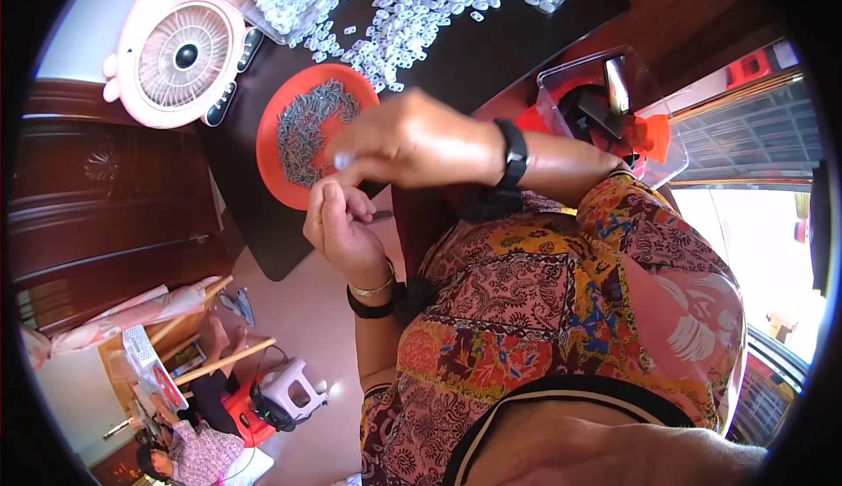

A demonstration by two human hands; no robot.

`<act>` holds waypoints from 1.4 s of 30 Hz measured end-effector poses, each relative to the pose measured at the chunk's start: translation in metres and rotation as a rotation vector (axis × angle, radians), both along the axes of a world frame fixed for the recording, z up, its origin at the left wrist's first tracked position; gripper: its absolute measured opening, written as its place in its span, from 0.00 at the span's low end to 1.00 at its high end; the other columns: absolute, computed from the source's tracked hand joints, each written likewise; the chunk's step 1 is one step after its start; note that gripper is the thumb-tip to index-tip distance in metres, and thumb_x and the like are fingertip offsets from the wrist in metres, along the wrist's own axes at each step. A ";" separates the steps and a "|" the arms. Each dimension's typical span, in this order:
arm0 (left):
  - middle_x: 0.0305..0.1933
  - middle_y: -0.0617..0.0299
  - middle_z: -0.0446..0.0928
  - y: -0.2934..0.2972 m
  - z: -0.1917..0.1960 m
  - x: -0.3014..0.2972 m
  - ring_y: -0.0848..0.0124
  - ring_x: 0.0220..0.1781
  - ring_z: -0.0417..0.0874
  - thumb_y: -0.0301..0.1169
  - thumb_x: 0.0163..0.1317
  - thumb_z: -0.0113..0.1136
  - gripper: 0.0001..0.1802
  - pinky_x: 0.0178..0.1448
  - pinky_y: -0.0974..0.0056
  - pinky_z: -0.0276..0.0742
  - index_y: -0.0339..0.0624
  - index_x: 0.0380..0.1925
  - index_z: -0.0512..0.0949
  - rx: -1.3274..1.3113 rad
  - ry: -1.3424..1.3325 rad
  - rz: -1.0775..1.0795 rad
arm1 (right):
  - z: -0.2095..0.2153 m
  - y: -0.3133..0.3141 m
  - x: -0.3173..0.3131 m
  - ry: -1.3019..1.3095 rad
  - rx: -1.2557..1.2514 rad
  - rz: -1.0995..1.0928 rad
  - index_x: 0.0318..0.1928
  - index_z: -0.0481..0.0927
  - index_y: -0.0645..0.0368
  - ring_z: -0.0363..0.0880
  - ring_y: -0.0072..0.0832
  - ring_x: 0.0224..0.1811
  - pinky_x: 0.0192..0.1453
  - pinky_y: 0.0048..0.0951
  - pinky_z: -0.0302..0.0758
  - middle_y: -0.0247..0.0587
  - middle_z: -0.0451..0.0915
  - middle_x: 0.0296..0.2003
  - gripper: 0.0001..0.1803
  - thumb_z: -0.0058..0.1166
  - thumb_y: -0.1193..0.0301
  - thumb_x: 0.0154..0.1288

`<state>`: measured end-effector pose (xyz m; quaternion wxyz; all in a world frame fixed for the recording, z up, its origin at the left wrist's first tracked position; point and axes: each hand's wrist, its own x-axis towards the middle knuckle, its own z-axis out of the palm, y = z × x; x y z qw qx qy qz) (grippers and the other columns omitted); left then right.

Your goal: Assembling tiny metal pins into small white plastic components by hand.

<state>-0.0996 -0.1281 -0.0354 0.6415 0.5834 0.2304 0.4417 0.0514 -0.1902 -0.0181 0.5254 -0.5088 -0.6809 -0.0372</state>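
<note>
Closest to us is our patterned blouse [544,310], filling the lower right and hiding whatever lies under our forearms. Our left hand [340,223] rises out of it, bangle and dark band at the wrist, its fingers curled in around something too small for us to make out. Our right hand [408,139], with a black watch [514,154] on its wrist, reaches across just above the left; thumb and forefinger are pinched shut on a small white clip [343,160], which sits at the fingertips right over the left hand's knuckles.

Just past both hands lies an orange plate [272,157] heaped with thin grey metal pins [309,126]; our right knuckles cover its near edge. Beyond the plate, a loose scatter of more white clips [399,21] spreads over the black mat [491,56] toward a clear tub at the far edge. Left of the plate stands a pink fan [180,54]. Right of our right wrist is a clear box [645,91] with red and black items inside.

Well below our left hand, a person sits on the floor by a small stool [294,389].
</note>
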 end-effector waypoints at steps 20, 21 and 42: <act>0.18 0.65 0.63 0.008 -0.005 -0.010 0.77 0.21 0.64 0.31 0.67 0.43 0.15 0.25 0.72 0.59 0.32 0.29 0.75 -0.042 -0.018 -0.072 | -0.025 0.004 0.130 -0.347 -0.443 -0.389 0.37 0.82 0.54 0.81 0.41 0.38 0.42 0.40 0.76 0.42 0.82 0.33 0.11 0.54 0.63 0.58; 0.19 0.65 0.62 0.008 -0.005 -0.010 0.77 0.22 0.63 0.32 0.68 0.42 0.15 0.26 0.72 0.60 0.33 0.29 0.75 -0.031 -0.001 -0.092 | -0.032 0.007 0.129 -0.346 -0.443 -0.390 0.37 0.82 0.54 0.81 0.41 0.38 0.42 0.40 0.76 0.42 0.82 0.33 0.11 0.54 0.63 0.58; 0.19 0.64 0.64 0.009 -0.009 -0.010 0.75 0.21 0.66 0.32 0.67 0.43 0.15 0.26 0.72 0.60 0.32 0.31 0.75 -0.056 0.050 -0.149 | -0.049 0.031 0.130 -0.611 -0.467 -0.609 0.35 0.79 0.54 0.81 0.40 0.37 0.40 0.38 0.78 0.40 0.80 0.35 0.08 0.48 0.66 0.62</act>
